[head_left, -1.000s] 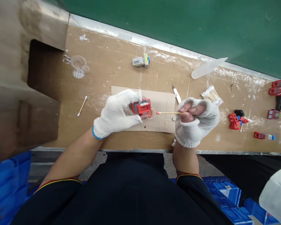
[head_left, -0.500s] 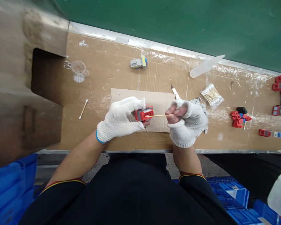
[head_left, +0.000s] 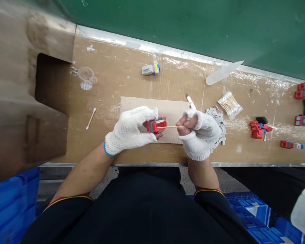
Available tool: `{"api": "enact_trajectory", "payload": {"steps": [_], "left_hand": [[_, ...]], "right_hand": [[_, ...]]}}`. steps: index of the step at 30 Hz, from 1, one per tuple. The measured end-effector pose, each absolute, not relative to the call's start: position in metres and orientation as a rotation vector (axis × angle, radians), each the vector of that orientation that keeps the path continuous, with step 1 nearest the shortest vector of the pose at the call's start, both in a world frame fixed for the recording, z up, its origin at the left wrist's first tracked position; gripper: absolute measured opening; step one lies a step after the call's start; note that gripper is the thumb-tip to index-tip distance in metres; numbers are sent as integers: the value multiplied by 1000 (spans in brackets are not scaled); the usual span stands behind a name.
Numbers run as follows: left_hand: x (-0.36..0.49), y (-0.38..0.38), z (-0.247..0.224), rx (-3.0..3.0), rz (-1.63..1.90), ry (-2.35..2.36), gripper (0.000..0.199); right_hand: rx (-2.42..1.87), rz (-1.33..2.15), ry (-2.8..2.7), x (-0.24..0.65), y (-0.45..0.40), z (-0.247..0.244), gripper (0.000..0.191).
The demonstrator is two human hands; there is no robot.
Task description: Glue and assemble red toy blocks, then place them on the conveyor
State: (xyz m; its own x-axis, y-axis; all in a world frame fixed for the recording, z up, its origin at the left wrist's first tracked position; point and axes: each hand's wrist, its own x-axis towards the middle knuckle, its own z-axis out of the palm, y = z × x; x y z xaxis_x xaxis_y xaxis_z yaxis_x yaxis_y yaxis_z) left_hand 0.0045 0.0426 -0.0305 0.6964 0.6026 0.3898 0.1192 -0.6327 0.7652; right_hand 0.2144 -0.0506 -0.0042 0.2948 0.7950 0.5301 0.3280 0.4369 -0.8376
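My left hand (head_left: 133,128), in a white knit glove, is closed around a small red and grey plastic toy part (head_left: 157,125). Between the bare fingertips of my right hand (head_left: 197,132), also gloved, is pinched a cotton swab (head_left: 170,127). The swab points left, and its tip sits in the recess on the red part's upper face. Both hands hover over a flat cardboard piece (head_left: 139,101). Just beyond my right hand lies a craft knife (head_left: 190,101), and a heap of small grey pieces (head_left: 220,125) is partly hidden behind that hand.
A bag of swabs (head_left: 230,105), a translucent plastic strip (head_left: 223,73) and red parts (head_left: 258,129) lie to the right. A loose swab (head_left: 90,119) and a clear round lid-like item (head_left: 85,73) are left. A grey toy part (head_left: 150,68) lies further back. A metal wall (head_left: 12,101) bounds the left.
My right hand has shifted slightly left, and the swab's tip has gone further into the red part's recess. My left hand has stayed nearly still.
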Motion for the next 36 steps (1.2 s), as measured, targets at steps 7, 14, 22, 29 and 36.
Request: {"api": "enact_trajectory", "payload": {"steps": [7,14,22,29,36], "left_hand": [[6,43,-26,2173,814,528,24],[4,45,-26,2162,761,578,24],[-4,45,-29,2219,906,575,31],[-7,41,-25,2235,848,680,25],[-4,40,-23,2206,825,684,24]], "right_hand": [[-1173,399,-1300,218,-52,-7,32],[-1220,435,-1348,223,-55,-6,33],[-1266,271,-1382,230,-58,-14,28],[-1299,234,-1420,229,-58,-14,32],[-1206,245,-1427,228,-59,-17,18]]}}
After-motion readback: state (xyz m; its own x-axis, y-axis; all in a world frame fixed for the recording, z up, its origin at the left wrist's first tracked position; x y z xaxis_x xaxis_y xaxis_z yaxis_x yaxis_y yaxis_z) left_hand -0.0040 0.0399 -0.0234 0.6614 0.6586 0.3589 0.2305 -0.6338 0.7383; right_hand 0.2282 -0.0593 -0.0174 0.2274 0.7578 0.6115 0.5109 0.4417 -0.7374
